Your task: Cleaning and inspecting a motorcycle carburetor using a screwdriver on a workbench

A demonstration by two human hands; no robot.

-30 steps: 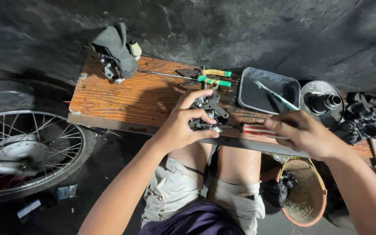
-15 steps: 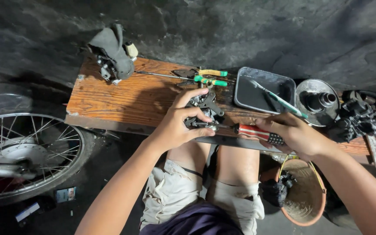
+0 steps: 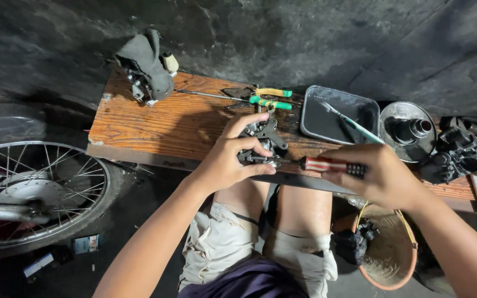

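A second ago the right hand (image 3: 379, 176) lies over the screwdriver (image 3: 327, 165) near the edge of the wooden bench (image 3: 155, 118), with only a bit of its red handle showing. Now that hand grips the handle, the red and black of it shows plainly, and the shaft points left with its tip at the small metal part (image 3: 258, 144) held by the left hand (image 3: 227, 160). The left hand's thumb now lies along the near side of the part, beside the tip.
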